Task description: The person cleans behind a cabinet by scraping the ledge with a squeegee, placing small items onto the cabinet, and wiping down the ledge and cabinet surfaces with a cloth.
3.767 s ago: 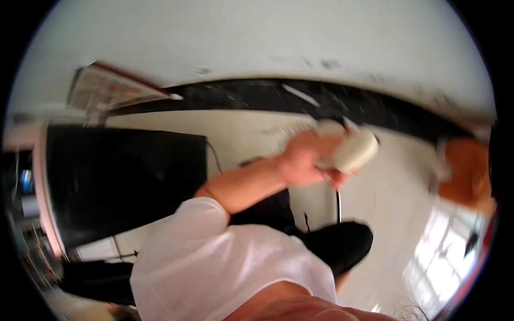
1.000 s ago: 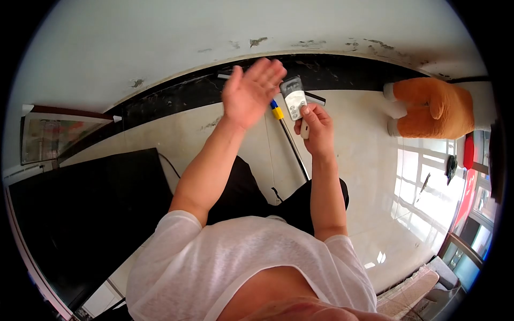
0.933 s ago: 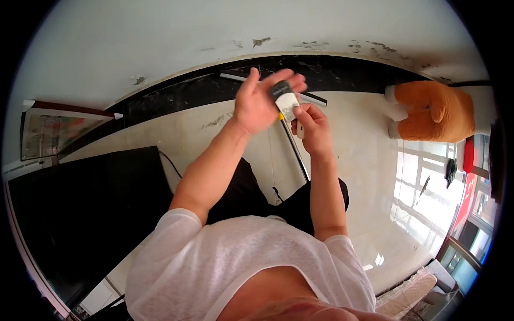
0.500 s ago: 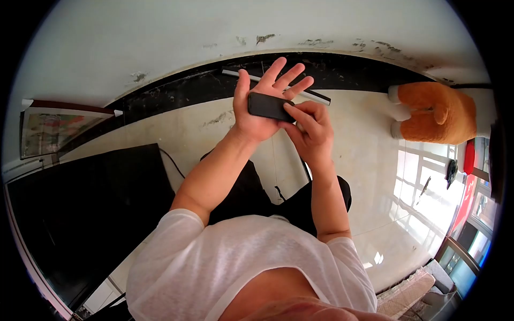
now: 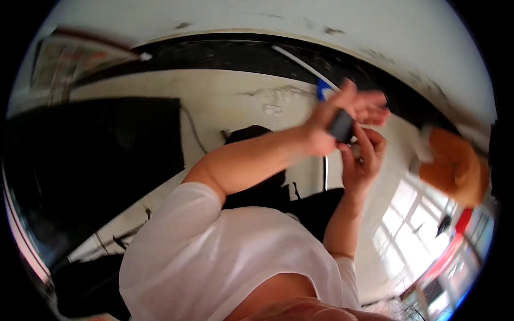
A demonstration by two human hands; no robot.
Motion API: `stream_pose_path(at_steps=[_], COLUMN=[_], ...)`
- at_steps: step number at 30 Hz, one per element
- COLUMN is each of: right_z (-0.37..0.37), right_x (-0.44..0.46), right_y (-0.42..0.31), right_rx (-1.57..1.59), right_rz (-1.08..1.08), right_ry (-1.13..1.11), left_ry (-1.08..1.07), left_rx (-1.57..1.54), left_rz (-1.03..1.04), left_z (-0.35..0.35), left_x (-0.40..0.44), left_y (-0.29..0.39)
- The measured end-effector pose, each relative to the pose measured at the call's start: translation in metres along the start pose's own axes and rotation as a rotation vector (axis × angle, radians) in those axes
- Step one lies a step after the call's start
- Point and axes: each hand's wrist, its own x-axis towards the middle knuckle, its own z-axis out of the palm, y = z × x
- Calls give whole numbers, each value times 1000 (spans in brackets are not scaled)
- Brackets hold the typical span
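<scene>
Dark grey rectangular handheld device [image 5: 341, 126], one only, lies against the palm of our open left hand [image 5: 345, 115], near the middle of the view. At the far left we see one framed picture [image 5: 80, 61] with a brown edge, leaning near the pale wall [image 5: 225, 16]. Below it stands one large glossy black flat panel [image 5: 101, 166], with one thin dark cable [image 5: 194, 128] curving down beside its right edge. Next come our white short-sleeved shirt [image 5: 235, 251] and our black trousers [image 5: 316, 208], over the pale glossy floor [image 5: 214, 85]. One long thin whitish strip [image 5: 300, 61] slants across the black stone band [image 5: 214, 53] at the wall's foot; one blue piece [image 5: 322, 89] shows near its lower end, and one slim metal pole [image 5: 325, 174] shows below our hands. Our left fingers are spread and blurred. Our right hand [image 5: 365, 155] has its thumb and fingers closed on the device's lower right edge, a small pale part showing between them. Farther right lie one orange plush object [image 5: 452, 166] and one small red object [image 5: 463, 220].
</scene>
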Motion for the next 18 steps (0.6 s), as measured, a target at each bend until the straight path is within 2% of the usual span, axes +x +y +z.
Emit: stream_pose_path(at_steps=[3, 4, 6, 10, 12, 16, 18], right_z=[4, 8, 9, 6, 5, 13, 19], right_x=[-6, -6, -9, -2, 7, 13, 12], right_y=[13, 17, 29, 30, 18, 9, -4], right_rx=[13, 14, 17, 320, 243, 122, 189], right_rz=[141, 90, 176, 293, 157, -5, 51], right_ry=[-99, -85, -90, 103, 169, 121, 111], left_ry=[281, 346, 396, 427, 414, 484, 517], left_rx=[58, 40, 29, -6, 22, 82, 50], left_rz=[-27, -31, -59, -101, -172, -319, -347], left_z=[-13, -15, -16, -21, -22, -23, -25], left_x=[5, 6, 4, 6, 8, 11, 12], left_y=[-10, -9, -3, -1, -5, -15, -18])
